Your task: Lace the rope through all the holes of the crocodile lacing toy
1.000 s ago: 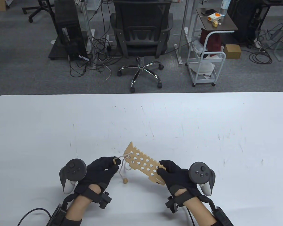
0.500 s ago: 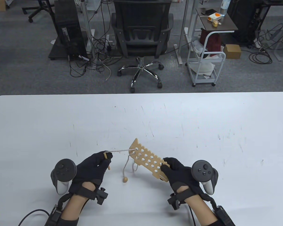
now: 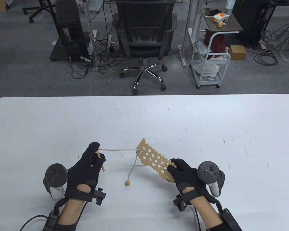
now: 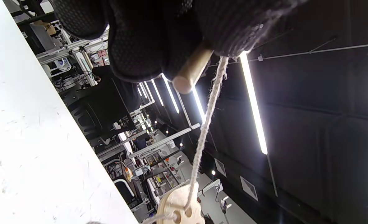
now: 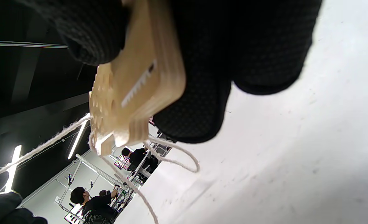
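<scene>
In the table view, low in the frame and just right of centre, the flat pale-wood crocodile lacing board with rows of round holes (image 3: 156, 163) is held tilted above the white table (image 3: 207, 125), its far tip pointing to the upper left. The right hand (image 3: 183, 173), in a black glove, pinches the board's near end between thumb and fingers. To the lower left, the left hand (image 3: 89, 163) pinches a thin wooden needle stick (image 3: 101, 161), from whose top the pale twisted rope (image 3: 118, 150) runs taut to a hole near the board's far tip; a second strand drops from there to a small round wooden bead (image 3: 128, 183) lying on the table. The left wrist view, tilted on its side, shows the gloved fingers closed round the stick (image 4: 191, 73) at the top, the rope (image 4: 204, 130) leading down to the holed tip (image 4: 179, 207) at the bottom edge. In the right wrist view the board (image 5: 134, 84) sits clamped in the upper left, with a slack loop (image 5: 174, 155) hanging under it. The step looks like drawing the rope through an early hole; to do it well, pull in line with the hole until that loop is gone, and hold the board steady.
</scene>
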The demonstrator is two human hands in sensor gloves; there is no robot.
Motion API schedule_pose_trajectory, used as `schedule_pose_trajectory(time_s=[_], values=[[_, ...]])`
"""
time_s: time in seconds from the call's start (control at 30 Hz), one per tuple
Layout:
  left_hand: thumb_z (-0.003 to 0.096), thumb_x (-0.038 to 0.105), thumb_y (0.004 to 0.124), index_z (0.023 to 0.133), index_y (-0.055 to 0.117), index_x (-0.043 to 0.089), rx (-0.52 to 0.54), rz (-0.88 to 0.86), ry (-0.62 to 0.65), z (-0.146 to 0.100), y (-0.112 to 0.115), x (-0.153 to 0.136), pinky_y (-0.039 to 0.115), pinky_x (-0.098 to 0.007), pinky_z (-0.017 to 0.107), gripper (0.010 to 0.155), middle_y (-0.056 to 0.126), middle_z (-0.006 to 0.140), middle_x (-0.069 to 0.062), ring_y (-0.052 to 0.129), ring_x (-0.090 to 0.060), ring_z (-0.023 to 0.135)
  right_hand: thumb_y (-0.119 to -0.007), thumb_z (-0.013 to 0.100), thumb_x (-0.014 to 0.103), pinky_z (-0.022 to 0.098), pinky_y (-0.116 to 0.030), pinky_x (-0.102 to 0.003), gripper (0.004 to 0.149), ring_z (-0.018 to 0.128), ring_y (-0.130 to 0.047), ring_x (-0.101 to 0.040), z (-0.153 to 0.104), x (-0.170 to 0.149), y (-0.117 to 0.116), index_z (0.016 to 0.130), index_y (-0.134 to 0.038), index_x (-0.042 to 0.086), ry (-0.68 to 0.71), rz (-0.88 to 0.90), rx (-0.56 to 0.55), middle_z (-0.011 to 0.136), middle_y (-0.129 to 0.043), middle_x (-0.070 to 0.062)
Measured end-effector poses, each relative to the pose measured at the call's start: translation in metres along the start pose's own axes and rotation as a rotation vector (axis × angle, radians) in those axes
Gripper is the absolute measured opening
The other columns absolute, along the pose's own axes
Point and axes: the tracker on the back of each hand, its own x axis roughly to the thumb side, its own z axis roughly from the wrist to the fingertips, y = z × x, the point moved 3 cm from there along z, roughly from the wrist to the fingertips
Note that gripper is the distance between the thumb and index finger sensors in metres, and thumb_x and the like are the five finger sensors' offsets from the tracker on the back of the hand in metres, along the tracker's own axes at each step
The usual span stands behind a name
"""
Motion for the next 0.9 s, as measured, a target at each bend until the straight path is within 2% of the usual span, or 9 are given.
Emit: schedule_pose_trajectory(time_s=[0.13,0.4,0.9], values=[[0.0435,0.035,0.083,0.101,0.065,0.041,0.025,-0.008,0.007,0.0,-0.007,0.001,0.068,-0.052,0.07,0.061,0.094,0.081,0.004,0.094,-0.025,0.072,-0.081,0.045,0.039,0.031,-0.09,-0.039,0.045,0.04,-0.112,-0.021,0.002,-0.003,0.002,0.084,-0.077,0.016,-0.012,-0.005,-0.009,0.063,-0.1,-0.002],[0.0438,0.04,0.081,0.091,0.078,0.039,0.102,-0.017,0.014,-0.001,-0.023,0.0,0.071,-0.05,0.069,0.048,0.099,0.081,0.005,0.098,-0.024,0.072,-0.081,0.045,0.039,0.031,-0.09,-0.039,0.045,0.04,-0.112,-0.021,0.004,-0.007,0.008,0.084,-0.077,0.016,-0.029,-0.043,-0.034,0.063,-0.1,-0.002],[0.0446,0.044,0.08,0.089,0.081,0.042,0.225,-0.057,-0.008,-0.004,-0.05,-0.007,0.069,-0.05,0.07,0.045,0.096,0.082,0.006,0.096,-0.022,0.073,-0.081,0.045,0.039,0.032,-0.09,-0.04,0.045,0.041,-0.112,-0.022,0.011,-0.024,0.022,0.084,-0.077,0.016,-0.113,-0.064,-0.078,0.063,-0.1,-0.002]])
